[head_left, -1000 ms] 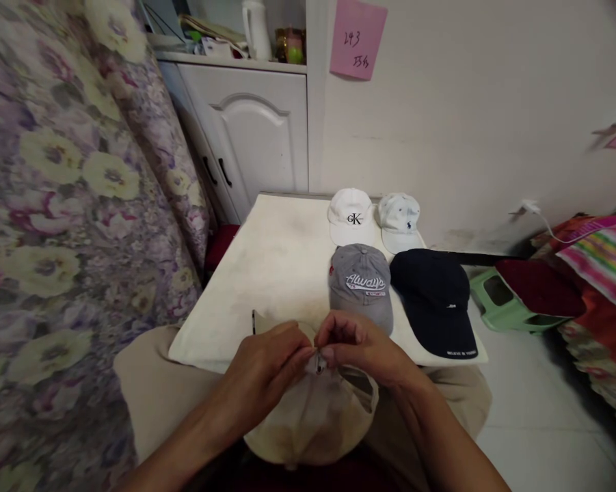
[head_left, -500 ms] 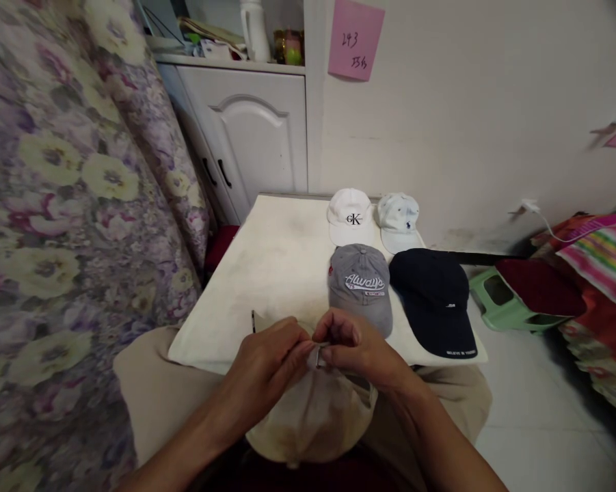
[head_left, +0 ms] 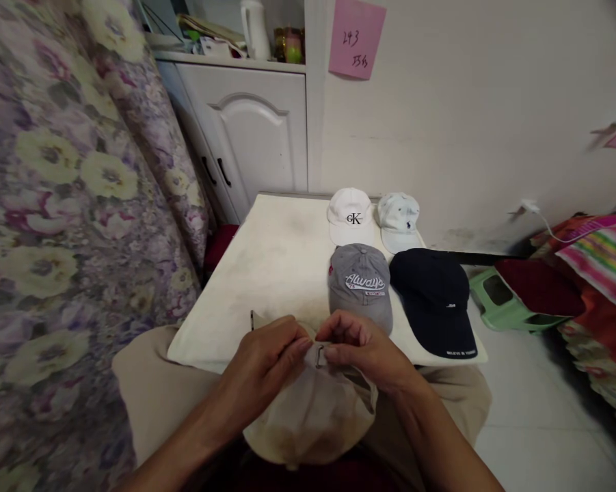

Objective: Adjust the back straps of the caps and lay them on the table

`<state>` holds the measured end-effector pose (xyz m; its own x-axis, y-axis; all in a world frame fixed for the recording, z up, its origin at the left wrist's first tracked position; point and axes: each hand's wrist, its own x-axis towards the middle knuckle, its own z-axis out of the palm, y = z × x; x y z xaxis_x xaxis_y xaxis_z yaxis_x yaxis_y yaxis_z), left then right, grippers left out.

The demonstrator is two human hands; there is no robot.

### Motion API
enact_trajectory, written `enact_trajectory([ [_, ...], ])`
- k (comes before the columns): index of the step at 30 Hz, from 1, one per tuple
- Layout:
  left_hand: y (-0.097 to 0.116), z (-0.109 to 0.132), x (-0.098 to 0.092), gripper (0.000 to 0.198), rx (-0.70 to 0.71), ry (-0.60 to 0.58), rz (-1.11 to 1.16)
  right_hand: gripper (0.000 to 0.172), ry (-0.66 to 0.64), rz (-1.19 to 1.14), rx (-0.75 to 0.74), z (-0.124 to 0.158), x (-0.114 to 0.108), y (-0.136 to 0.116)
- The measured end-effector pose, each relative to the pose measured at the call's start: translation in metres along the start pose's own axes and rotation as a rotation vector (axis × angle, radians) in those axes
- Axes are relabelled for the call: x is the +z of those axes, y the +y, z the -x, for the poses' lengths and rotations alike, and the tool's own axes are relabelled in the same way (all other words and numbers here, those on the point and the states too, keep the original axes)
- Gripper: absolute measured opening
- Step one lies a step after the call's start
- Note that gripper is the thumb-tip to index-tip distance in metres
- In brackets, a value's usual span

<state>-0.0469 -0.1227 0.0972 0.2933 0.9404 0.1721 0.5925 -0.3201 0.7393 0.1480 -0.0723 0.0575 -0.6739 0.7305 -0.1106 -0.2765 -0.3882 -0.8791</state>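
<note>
A beige baseball cap hangs from my two hands over my lap, its crown toward me and its top button at the bottom. My left hand pinches the cap's edge between thumb and fingers. Close beside it, my right hand grips the same edge, fingers curled. Between the two thumbs a small dark metal piece shows on the fabric. Behind my left hand part of the cap sticks up with a dark edge. Just beyond my right hand lies a grey cap with white lettering.
On the cream-covered table also lie a white cap, a pale blue cap and a navy cap. A flowered curtain hangs left. A green stool stands right. White cabinet doors and a wall are behind.
My fingers have shifted slightly apart on the cap's edge, so more of the metal piece shows. The cap has tilted a little; the other caps lie unmoved.
</note>
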Motion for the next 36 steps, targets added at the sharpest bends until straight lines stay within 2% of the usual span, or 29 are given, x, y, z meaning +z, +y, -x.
enact_trajectory([
  [8,0.000,0.002,0.000,0.030,0.012,-0.017,-0.004,0.026,0.001,0.072,-0.028,-0.001,0.001,0.005],
  [13,0.001,0.000,-0.002,0.032,-0.013,-0.006,0.016,0.031,-0.053,0.042,0.011,0.004,-0.003,0.004],
  [21,-0.001,0.001,-0.001,0.035,-0.035,-0.034,0.008,0.023,-0.005,0.178,-0.022,-0.001,0.004,0.008],
  [27,-0.001,0.001,-0.001,0.035,-0.040,-0.024,0.015,0.025,-0.048,0.119,-0.013,0.002,0.001,0.007],
  [33,-0.002,0.001,0.003,0.032,-0.010,-0.034,0.025,0.021,0.016,0.185,-0.060,-0.002,0.002,0.013],
  [36,-0.001,0.001,0.002,0.033,-0.020,-0.019,0.027,0.025,0.026,0.152,-0.035,-0.003,0.000,0.014],
])
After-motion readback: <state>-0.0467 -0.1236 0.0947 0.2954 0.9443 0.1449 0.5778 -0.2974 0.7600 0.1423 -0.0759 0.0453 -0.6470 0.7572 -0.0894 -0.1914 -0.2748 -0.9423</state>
